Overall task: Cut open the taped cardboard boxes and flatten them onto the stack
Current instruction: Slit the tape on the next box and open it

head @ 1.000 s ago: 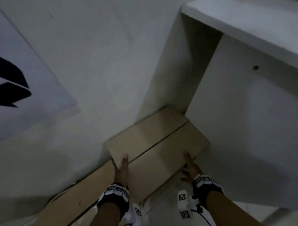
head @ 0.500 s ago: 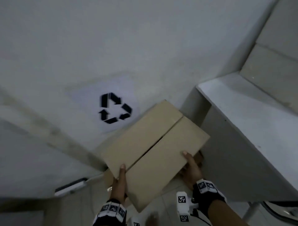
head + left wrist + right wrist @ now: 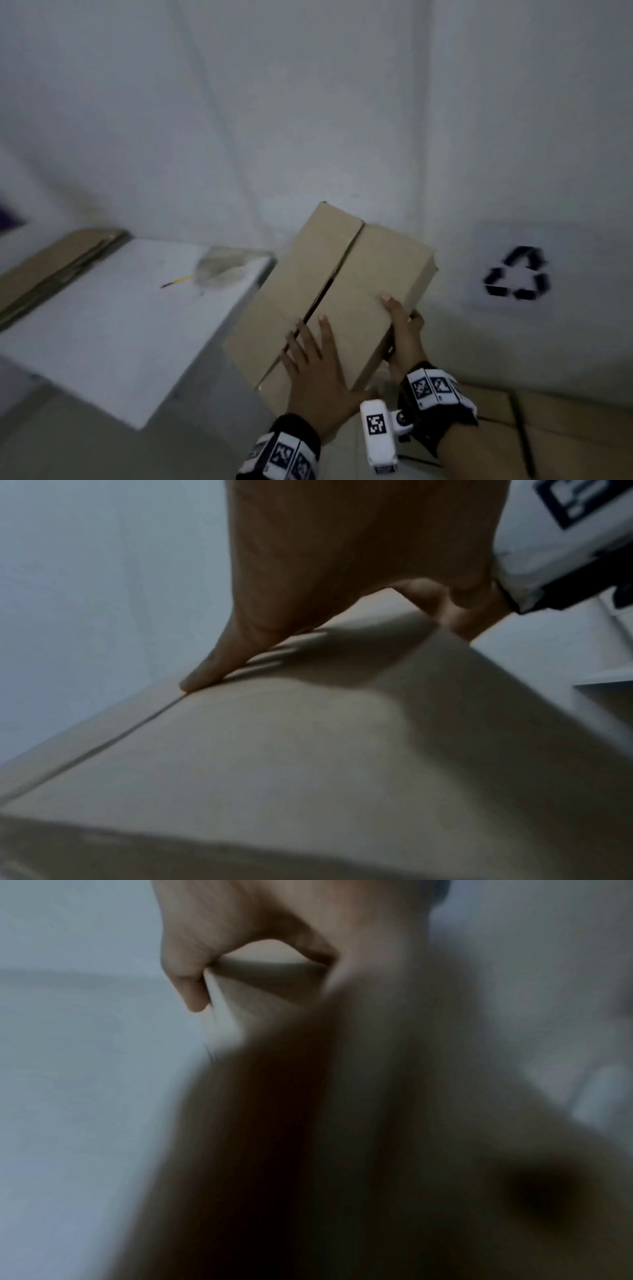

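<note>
A closed brown cardboard box point(image 3: 359, 274) with a centre seam is held tilted in the air in front of a white wall. My left hand point(image 3: 310, 356) lies flat on its top near the seam, fingers point(image 3: 205, 673) straight and spread. My right hand point(image 3: 404, 329) grips the box's right edge, thumb on top and the fingers hidden beneath; the right wrist view shows the thumb point(image 3: 186, 988) hooked over a box point(image 3: 236, 1007) corner. A stack of flattened cardboard point(image 3: 51, 267) lies at the far left of a white table point(image 3: 102, 335).
On the table lie a crumpled wad of clear tape or plastic point(image 3: 222, 270) and a thin yellow-and-dark tool point(image 3: 176, 281). A recycling sign point(image 3: 517, 274) hangs on the wall at the right. More cardboard boxes point(image 3: 555, 431) sit low at the right.
The box has come up off the lower pile and is now carried in the air by the table. My left hand shifted from the box's near edge to flat on top.
</note>
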